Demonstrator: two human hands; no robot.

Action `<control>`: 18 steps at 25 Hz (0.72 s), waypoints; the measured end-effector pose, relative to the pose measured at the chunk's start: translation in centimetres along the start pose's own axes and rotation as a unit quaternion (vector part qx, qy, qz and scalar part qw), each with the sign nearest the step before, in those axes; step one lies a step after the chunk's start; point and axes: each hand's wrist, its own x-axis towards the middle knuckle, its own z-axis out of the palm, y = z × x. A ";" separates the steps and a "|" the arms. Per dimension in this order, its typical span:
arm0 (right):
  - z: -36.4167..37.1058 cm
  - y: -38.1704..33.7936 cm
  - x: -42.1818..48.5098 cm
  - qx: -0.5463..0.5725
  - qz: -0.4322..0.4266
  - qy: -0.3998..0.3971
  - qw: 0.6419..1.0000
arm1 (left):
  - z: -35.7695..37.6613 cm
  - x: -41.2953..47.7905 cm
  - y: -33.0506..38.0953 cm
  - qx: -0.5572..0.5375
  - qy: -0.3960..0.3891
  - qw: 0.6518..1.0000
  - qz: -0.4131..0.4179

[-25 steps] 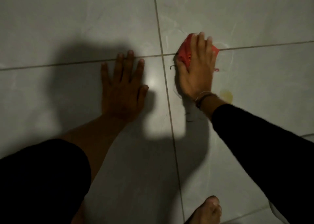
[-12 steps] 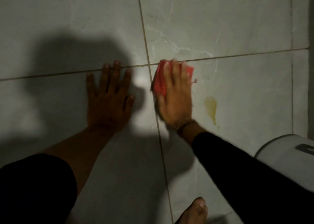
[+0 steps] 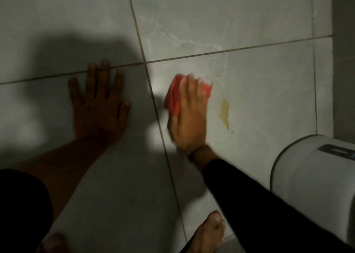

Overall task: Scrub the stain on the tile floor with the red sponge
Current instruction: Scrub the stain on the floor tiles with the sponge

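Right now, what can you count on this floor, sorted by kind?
Hands: 2, the left hand flat on the tile and the right hand pressing the sponge
Bare feet: 2
Red sponge: 1
Yellow stain: 1
White bin: 1
Total: 7

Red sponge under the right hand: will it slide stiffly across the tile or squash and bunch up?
Probably squashes: the red sponge looks crumpled under the right hand, so soft and light. It may drag where the tile floor is smeared, near the stain.
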 end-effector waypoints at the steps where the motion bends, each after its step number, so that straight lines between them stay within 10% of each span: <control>1: 0.7 -1.0 -3.8 0.001 -0.007 -0.041 0.999 | 0.1 0.0 0.0 0.000 0.001 1.000 0.000; 4: -1.2 1.3 -13.3 -0.030 0.008 -0.117 0.993 | 0.4 -0.1 -0.2 0.000 -0.004 1.000 -0.002; 8: -4.1 10.3 -3.6 0.089 0.233 -0.016 0.968 | 1.0 -0.2 -0.5 0.005 0.000 1.000 0.004; 18: -4.5 9.8 -7.4 0.154 0.275 0.002 0.949 | 0.4 -0.3 -0.5 -0.006 -0.007 1.000 -0.006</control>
